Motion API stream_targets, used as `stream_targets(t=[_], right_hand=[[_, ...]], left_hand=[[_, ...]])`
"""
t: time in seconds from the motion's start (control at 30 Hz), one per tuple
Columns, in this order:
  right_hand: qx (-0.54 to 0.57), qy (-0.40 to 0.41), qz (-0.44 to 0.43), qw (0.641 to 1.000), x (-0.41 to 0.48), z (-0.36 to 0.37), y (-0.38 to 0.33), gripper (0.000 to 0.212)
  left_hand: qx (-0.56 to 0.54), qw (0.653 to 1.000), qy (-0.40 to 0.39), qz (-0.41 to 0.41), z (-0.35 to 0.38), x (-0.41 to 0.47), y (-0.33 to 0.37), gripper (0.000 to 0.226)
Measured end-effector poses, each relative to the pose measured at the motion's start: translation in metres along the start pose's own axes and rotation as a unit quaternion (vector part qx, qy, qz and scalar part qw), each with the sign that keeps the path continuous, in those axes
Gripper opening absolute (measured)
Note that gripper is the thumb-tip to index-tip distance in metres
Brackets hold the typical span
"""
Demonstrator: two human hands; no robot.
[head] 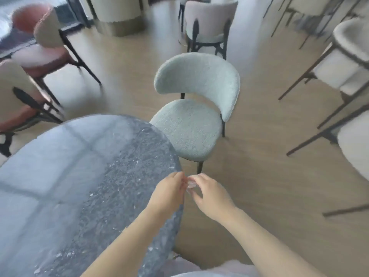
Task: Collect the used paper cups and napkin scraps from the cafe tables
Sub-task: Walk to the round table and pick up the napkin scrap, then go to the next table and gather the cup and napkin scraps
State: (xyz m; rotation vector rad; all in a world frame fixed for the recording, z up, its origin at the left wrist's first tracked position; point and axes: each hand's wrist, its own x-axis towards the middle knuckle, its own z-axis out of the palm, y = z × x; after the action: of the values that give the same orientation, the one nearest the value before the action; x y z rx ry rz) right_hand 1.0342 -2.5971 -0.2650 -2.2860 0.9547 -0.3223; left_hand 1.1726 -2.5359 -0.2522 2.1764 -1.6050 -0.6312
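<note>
My left hand (168,193) and my right hand (209,194) meet just past the right edge of a round dark speckled stone table (83,176). Between their fingertips shows a small whitish scrap, apparently a napkin piece (190,184), mostly hidden by the fingers. Both hands have curled fingers pinching it. No paper cup shows on the tabletop.
A pale mint chair (191,108) stands right beyond the table edge. Pink-seated chairs (40,56) stand at the left, white chairs (207,23) at the back and right. Wooden floor (269,166) lies open to the right of my hands.
</note>
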Motion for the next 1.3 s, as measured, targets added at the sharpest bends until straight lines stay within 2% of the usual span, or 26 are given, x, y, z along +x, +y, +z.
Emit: stream_targets(t=[0.23,0.53,0.8,1.03,1.17,1.3], right_hand=[[0.009,0.137,0.115,0.984,-0.125,-0.118,0.096,0.023],[-0.043,0.273,0.292,0.916,-0.323,-0.236,0.207,0.026],[-0.057,0.391,0.401,0.826,-0.437,-0.273,0.248,0.022],[-0.087,0.466,0.521,0.710,-0.499,-0.286,0.269,0.020],[-0.095,0.484,0.575,0.653,-0.520,-0.304,0.284,0.022],[-0.107,0.513,0.612,0.592,-0.535,-0.318,0.292,0.016]], left_hand=[[0.017,0.976,-0.069,0.208,0.077,0.022,0.177,0.013],[-0.005,0.905,-0.147,0.398,0.209,-0.001,0.407,0.011],[0.017,0.817,-0.237,0.526,0.278,-0.039,0.537,0.010],[0.018,0.731,-0.304,0.611,0.326,-0.062,0.614,0.009],[0.019,0.669,-0.347,0.657,0.350,-0.064,0.664,0.011],[0.026,0.590,-0.384,0.710,0.366,-0.071,0.710,0.012]])
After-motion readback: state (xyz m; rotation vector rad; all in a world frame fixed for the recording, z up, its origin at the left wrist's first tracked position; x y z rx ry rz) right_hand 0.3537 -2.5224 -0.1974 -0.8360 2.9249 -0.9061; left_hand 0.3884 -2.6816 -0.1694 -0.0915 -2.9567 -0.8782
